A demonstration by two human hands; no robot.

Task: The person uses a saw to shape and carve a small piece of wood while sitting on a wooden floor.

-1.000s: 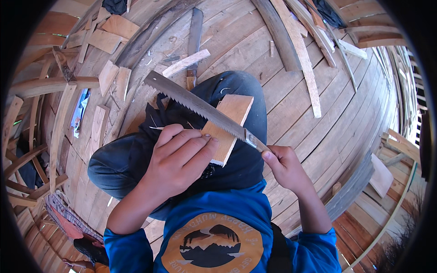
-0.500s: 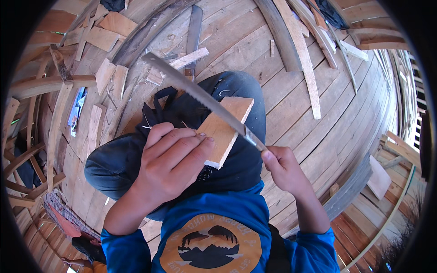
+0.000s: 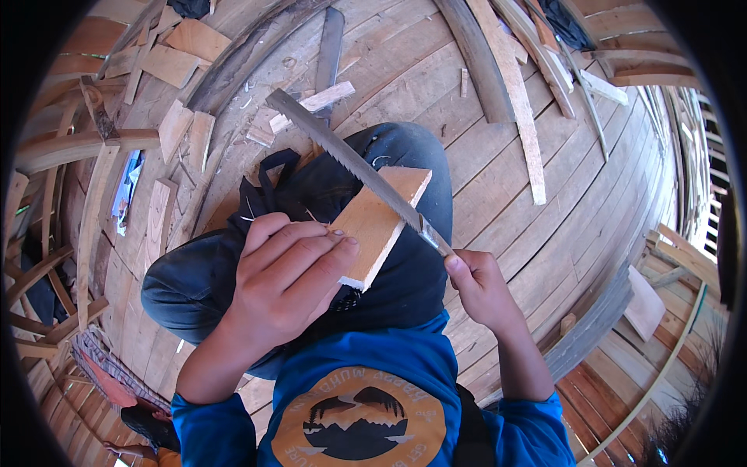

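Note:
A short wooden board (image 3: 372,233) lies across my lap, slanting up to the right. My left hand (image 3: 292,261) grips its left edge, with the fingers on top near the close end. In my right hand (image 3: 480,286) is the handle of a hand saw (image 3: 350,159), and the fingers are closed round it. The saw's blade crosses above the board from lower right to upper left, its toothed edge toward the lower left. Whether the teeth touch the wood I cannot tell. The handle itself is mostly hidden in my fist.
A second saw (image 3: 330,50) lies on the plank floor (image 3: 513,249) ahead, with a pale wood strip (image 3: 315,103) across it. Board offcuts (image 3: 170,66) are piled at far left. Long curved timbers (image 3: 486,66) lie far right. Another person (image 3: 148,428) is at lower left.
The saw blade has shifted slightly, its far tip moving right and its flat side showing broader. The board and both hands keep nearly the same places.

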